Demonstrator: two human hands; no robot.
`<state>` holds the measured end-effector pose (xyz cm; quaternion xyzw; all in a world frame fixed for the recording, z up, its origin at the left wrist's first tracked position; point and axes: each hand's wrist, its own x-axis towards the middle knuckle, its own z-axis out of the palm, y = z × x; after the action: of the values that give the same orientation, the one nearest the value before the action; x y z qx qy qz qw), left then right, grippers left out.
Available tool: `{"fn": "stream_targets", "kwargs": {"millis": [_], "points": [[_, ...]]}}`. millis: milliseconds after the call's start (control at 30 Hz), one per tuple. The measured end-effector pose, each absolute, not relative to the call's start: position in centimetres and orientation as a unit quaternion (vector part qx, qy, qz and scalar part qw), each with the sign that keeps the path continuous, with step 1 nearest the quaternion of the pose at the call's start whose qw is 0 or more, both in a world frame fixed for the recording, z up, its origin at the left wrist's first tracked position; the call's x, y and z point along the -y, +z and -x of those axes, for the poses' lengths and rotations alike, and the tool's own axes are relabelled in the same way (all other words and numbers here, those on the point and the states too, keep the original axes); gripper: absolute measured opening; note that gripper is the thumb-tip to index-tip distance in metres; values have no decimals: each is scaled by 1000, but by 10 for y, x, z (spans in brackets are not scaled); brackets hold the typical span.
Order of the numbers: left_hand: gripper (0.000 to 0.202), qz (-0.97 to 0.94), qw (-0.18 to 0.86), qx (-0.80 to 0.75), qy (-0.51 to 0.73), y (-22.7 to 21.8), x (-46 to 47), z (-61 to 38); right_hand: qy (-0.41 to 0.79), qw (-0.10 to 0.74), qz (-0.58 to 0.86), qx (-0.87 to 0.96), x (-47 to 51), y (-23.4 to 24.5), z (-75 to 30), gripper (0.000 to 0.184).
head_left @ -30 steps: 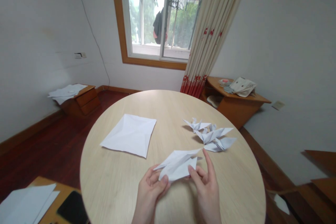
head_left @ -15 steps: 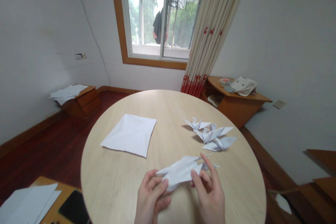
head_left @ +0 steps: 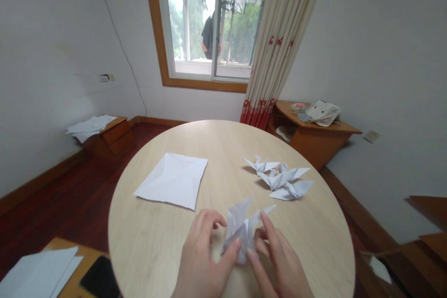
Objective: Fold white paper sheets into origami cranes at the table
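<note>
Both of my hands hold a half-folded white paper figure [head_left: 243,224] just above the near part of the round wooden table [head_left: 216,144]. My left hand [head_left: 204,256] pinches its left side with thumb and fingers. My right hand [head_left: 275,260] pinches the right side, its index finger stretched along a paper point. A flat creased white sheet [head_left: 173,179] lies on the table to the left. Three finished white paper cranes [head_left: 281,178] lie in a cluster to the right.
A low wooden cabinet [head_left: 108,132] with papers stands at the left wall. A corner shelf [head_left: 314,132] with a bag stands by the curtain [head_left: 279,42]. White sheets [head_left: 38,272] and a black phone [head_left: 99,279] lie on a small table at bottom left.
The paper figure went from lying long and flat between my hands to standing up, folded narrower. Both hands moved closer together and slightly lower.
</note>
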<state>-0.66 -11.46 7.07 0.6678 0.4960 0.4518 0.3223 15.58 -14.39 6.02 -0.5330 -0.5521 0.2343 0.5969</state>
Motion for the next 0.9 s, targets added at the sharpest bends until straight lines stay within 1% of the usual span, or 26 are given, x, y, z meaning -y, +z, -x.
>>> {"fn": "stream_targets", "kwargs": {"millis": [33, 100, 167, 200, 267, 367, 433, 467, 533, 633, 700, 800, 900], "points": [[10, -680, 326, -495, 431, 76, 112, 3, 255, 581, 523, 570, 143, 60, -158, 48], [22, -703, 334, -482, 402, 83, 108, -5, 280, 579, 513, 569, 141, 58, -162, 48], [33, -712, 325, -469, 408, 83, 105, -9, 301, 584, 521, 544, 141, 58, -164, 54], [35, -716, 310, -464, 421, 81, 105, -10, 315, 584, 530, 529, 141, 59, -164, 57], [32, -729, 256, -454, 443, 75, 108, -11, 346, 570, 548, 505, 141, 64, -161, 56], [24, -767, 157, -426, 453, 64, 116, -13, 382, 512, 579, 507, 138, 74, -153, 40], [25, -782, 128, -405, 456, 60, 120, -15, 371, 484, 600, 517, 134, 79, -147, 35], [26, -782, 129, -398, 463, 60, 121, -16, 356, 484, 606, 522, 132, 80, -145, 36], [27, -763, 164, -405, 477, 62, 122, -17, 323, 498, 608, 528, 129, 80, -143, 45], [29, -699, 256, -453, 491, 65, 120, -14, 307, 522, 605, 517, 129, 73, -146, 57], [36, -637, 306, -486, 514, 62, 120, -11, 317, 551, 618, 462, 131, 68, -149, 57], [44, -502, 397, -519, 566, 54, 121, -7, 371, 626, 619, 295, 130, 65, -148, 54], [38, -345, 547, -487, 587, 50, 119, -9, 462, 695, 530, 151, 125, 68, -143, 46]]}}
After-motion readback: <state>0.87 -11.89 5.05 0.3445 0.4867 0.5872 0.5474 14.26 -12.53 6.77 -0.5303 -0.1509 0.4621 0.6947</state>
